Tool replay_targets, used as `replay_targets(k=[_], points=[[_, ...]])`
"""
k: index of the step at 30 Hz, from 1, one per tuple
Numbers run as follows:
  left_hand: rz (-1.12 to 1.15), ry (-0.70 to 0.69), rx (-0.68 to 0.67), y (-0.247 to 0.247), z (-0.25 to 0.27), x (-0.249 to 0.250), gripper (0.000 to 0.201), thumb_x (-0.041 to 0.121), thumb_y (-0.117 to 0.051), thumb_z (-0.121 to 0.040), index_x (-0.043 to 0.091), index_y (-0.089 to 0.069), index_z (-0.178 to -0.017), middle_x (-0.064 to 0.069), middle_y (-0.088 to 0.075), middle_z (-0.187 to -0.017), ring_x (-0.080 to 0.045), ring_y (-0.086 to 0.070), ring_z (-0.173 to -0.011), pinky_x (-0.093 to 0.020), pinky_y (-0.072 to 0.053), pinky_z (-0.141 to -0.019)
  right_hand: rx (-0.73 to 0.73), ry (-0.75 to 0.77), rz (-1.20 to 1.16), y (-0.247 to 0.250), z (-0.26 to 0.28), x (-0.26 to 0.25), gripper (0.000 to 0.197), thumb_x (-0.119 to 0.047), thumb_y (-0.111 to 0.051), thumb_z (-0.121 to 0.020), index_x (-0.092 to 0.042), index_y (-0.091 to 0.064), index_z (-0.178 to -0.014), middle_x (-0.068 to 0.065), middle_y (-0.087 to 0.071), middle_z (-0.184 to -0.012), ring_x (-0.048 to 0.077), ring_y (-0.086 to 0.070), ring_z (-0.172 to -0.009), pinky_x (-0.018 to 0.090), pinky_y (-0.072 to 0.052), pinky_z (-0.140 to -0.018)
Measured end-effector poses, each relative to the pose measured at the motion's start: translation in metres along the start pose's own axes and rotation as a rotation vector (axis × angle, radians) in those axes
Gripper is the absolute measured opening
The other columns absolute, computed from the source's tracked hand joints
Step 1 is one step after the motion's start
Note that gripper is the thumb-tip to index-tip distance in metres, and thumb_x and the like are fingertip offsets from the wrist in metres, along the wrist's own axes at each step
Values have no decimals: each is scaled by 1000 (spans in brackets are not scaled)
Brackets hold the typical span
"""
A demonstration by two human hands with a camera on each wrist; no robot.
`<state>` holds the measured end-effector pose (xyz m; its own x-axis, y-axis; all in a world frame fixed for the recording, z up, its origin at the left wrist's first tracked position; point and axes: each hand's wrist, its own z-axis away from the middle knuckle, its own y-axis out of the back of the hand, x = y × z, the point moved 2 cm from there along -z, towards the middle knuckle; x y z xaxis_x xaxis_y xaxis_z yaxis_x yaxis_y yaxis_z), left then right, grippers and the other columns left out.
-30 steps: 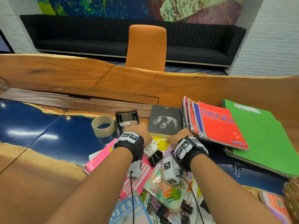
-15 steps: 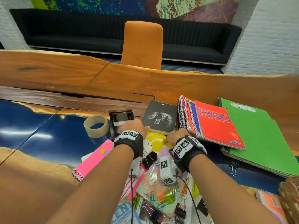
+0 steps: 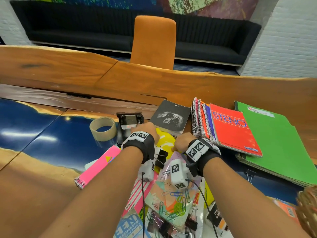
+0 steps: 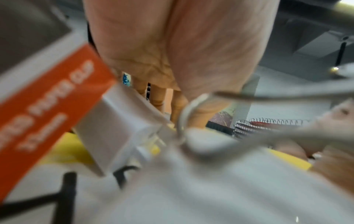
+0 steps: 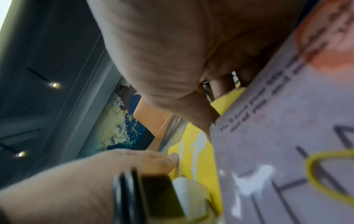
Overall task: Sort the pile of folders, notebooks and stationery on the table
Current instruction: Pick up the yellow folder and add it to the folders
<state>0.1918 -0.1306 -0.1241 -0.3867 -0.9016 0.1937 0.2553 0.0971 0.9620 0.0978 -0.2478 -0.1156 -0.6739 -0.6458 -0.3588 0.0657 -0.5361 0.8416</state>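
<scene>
Wood-and-blue-resin table (image 3: 51, 134), black sofa (image 3: 205, 31) upper frame. Yellow notebook (image 3: 165, 140) centre, btwn left hand (image 3: 145, 129) & right hand (image 3: 182, 142); both on its far edge, grip unclear.

fingers (image 3: 135, 128) hidden behind both wrists

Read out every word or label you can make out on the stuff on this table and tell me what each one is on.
"STENO": red spiral notebook.
"bubbles", probably: the same cover's lower corner.
"MINA": pastel booklet under the paper clips; the rest is unclear.
Green folder label: too small.
Black notebook corner mark: too small.
Orange label in the left wrist view: blurred.
</scene>
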Motion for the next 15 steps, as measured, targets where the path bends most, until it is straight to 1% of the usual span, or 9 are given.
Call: replay_targets(k=[1, 3, 4, 6, 8, 9, 10, 12, 15], points=[[14, 6, -9, 3, 0, -2, 28, 39, -56, -89, 19, -62, -108, -6, -65, -109, -32, -56, -108, -44, -47, -94, -8, 16, -47, 3, 3, -1, 42, -37, -39, -105, -6, -66, -112, 8, -62, -126, 29, -59, -117, 32, -41, -81], [111, 19, -24, 9, -3, -9, 24, 33, -55, -91, 18, -64, -107, -6, -65, -110, -32, -58, -108, -44, -49, -94, -14, 34, -57, 9, 5, -3, 39, -36, -40, -105, -8, -65, -94, 9, -63, -126, 27, -59, -117, 31, -39, -80], [174, 8, -23, 12, -4, -11, 20, 28, -56, -91, 17, -64, -105, -5, -66, -110, -31, -59, -105, -41, -51, -92, -13, 64, -32, 11, 8, -5, 36, -34, -42, -104, -9, -65, -94, 9, -63, -125, 26, -60, -116, 31, -40, -80], [274, -14, 0, 18, -1, -13, 7, 20, -56, -90, 21, -62, -94, -2, -65, -106, -28, -62, -99, -36, -52, -86, -4, 97, 63, 13, 10, -5, 34, -32, -42, -104, -9, -67, -108, 6, -64, -119, 25, -61, -111, 31, -42, -81], [349, -23, 38, 21, 1, -16, 10, 20, -56, -89, 28, -56, -82, 1, -65, -98, -25, -61, -91, -36, -53, -81, -6, 131, 61, 13, 12, -6, 31, -28, -39, -105, -11, -64, -99, 2, -62, -101, 23, -59, -95, 30, -39, -76], [372, -24, 51, 22, 4, -17, 11, 22, -57, -89, 30, -54, -81, 2, -64, -95, -24, -61, -89, -36, -54, -81, -15, 138, 70, 14, 14, -6, 30, -26, -38, -105, -11, -62, -96, 1, -60, -94, 22, -57, -93, 30, -39, -74], [390, -30, 68, 23, 6, -19, 11, 25, -58, -90, 31, -55, -81, 3, -63, -92, -23, -61, -88, -36, -54, -80, -2, 153, 55, 15, 16, -6, 30, -24, -38, -105, -10, -64, -99, 1, -62, -97, 23, -58, -97, 30, -40, -75], [450, -51, 123, 25, 7, -21, 15, 27, -62, -89, 31, -55, -78, 5, -59, -83, -23, -59, -85, -33, -51, -77, -8, 130, -38, 15, 17, -4, 27, -19, -47, -101, -9, -67, -116, 5, -65, -116, 26, -60, -112, 28, -45, -81], [595, -104, 249, 31, 12, -20, 22, 24, -68, -88, 29, -55, -72, 8, -54, -71, -19, -54, -77, -26, -42, -69, -1, 178, -160, 17, 18, -4, 31, -14, -66, -87, -8, -68, -117, 12, -67, -120, 27, -61, -115, 24, -45, -78]])
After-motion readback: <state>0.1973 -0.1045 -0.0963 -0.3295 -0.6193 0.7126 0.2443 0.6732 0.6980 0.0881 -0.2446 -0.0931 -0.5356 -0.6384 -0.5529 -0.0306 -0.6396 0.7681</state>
